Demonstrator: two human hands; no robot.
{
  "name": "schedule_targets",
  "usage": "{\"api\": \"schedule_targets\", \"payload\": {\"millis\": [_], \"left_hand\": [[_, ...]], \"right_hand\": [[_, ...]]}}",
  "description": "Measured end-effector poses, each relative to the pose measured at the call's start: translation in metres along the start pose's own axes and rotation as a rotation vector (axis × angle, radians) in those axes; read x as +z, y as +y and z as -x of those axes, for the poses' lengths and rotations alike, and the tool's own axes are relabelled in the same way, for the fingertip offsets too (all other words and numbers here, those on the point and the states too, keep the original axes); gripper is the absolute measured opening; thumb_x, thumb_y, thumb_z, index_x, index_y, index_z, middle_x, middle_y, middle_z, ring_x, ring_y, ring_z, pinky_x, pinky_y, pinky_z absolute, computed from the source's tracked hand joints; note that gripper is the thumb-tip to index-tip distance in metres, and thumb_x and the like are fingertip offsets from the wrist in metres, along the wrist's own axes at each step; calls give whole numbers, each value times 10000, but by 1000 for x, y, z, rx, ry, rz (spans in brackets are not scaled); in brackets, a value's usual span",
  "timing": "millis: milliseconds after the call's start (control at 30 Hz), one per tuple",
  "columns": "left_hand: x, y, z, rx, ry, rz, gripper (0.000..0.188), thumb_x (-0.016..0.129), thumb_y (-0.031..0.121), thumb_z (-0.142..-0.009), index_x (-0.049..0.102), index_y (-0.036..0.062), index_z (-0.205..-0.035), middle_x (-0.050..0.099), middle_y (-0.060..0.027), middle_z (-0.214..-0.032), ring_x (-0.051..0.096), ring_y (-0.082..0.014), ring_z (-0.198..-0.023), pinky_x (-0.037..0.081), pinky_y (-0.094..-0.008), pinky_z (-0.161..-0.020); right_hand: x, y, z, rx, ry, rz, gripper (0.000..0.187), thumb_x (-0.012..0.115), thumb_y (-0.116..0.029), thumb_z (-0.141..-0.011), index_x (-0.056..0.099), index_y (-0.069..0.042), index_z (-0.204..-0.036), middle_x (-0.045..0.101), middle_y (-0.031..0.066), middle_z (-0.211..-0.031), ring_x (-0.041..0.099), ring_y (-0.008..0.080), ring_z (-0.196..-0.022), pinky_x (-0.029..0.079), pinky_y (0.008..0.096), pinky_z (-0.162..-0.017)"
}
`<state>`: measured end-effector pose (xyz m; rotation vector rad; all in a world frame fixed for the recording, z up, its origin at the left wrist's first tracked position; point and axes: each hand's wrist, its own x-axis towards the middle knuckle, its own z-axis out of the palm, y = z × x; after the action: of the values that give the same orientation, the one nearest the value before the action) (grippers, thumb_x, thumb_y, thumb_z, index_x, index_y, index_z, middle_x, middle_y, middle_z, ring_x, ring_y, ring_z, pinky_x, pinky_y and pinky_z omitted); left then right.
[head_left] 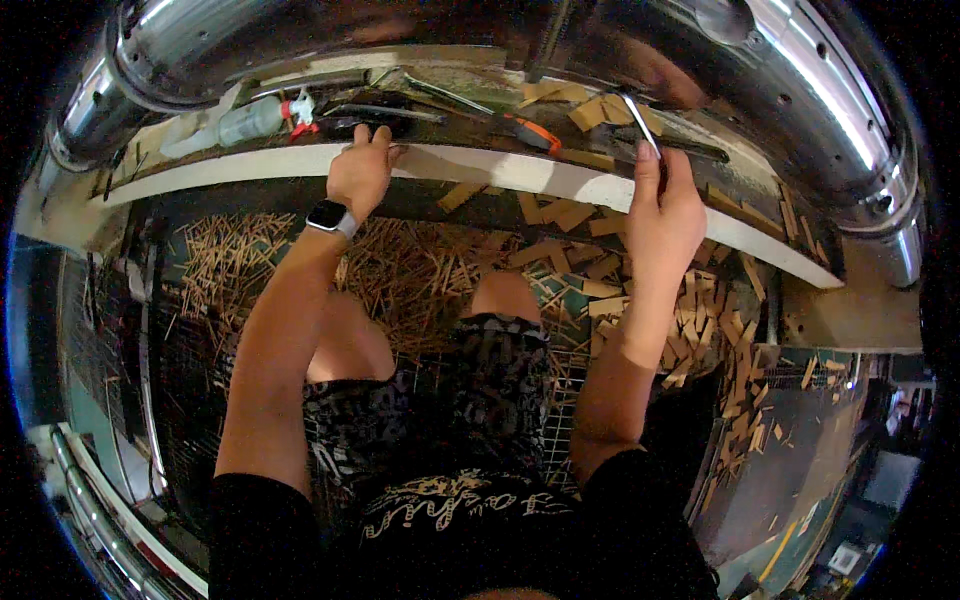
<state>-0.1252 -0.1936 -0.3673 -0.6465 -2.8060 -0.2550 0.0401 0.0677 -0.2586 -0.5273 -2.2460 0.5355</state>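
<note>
My right hand (665, 205) is closed, thumb and fingers pinching a slim shiny metal tool (640, 122); its exact kind does not show. That hand is above the right part of a long white bar (500, 170), which looks bowed in this view. My left hand (360, 175), with a watch (330, 217) on the wrist, lies over the bar with its fingers stretched across the far edge. Just beyond its fingertips is a dark object (395, 122), partly covered. An orange-and-black handle (535, 133) lies behind the bar between my hands.
A clear spray bottle (250, 122) with a red-and-white nozzle lies at the far left. Large metal rollers (840, 110) arch overhead. Cardboard scraps (690, 330) cover the right side, and thin strips (230, 260) pile up at the left beneath the bar.
</note>
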Motion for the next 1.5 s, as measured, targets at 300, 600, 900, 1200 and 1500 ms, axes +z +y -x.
{"api": "schedule_targets", "payload": {"millis": [300,600,900,1200,1500], "left_hand": [[3,-15,2,63,62,69,261,478,296,-831,461,71,-963,487,-182,-913,560,-377,-689,464,-453,-527],[-12,-131,-3,294,134,-81,392,438,375,-857,482,-6,-938,536,-191,-908,584,-341,-630,481,-398,-509],[-21,-143,2,452,103,41,285,509,283,-836,478,2,-872,520,-163,-824,577,-262,-552,477,-351,-467],[-25,-171,-14,565,43,102,280,450,267,-866,486,-11,-870,544,-173,-838,596,-306,-638,501,-368,-539],[-34,-161,-17,612,-193,147,272,476,240,-851,470,-29,-889,543,-191,-855,589,-327,-716,495,-384,-587]], "right_hand": [[5,-1,0,46,28,30,288,504,-327,-855,555,-46,-823,550,166,-650,534,350,-607,413,381,-535],[14,-3,-4,84,186,208,328,438,-317,-882,536,-18,-788,547,203,-675,516,395,-649,399,424,-558],[16,19,2,250,215,285,391,388,-367,-891,515,-14,-779,530,222,-666,510,407,-658,387,451,-577],[47,-22,5,465,291,278,427,399,-441,-867,577,-57,-926,580,213,-824,543,395,-801,428,440,-686],[36,-22,12,399,300,271,423,365,-424,-882,558,-49,-913,582,208,-837,539,398,-806,417,466,-695]]}}
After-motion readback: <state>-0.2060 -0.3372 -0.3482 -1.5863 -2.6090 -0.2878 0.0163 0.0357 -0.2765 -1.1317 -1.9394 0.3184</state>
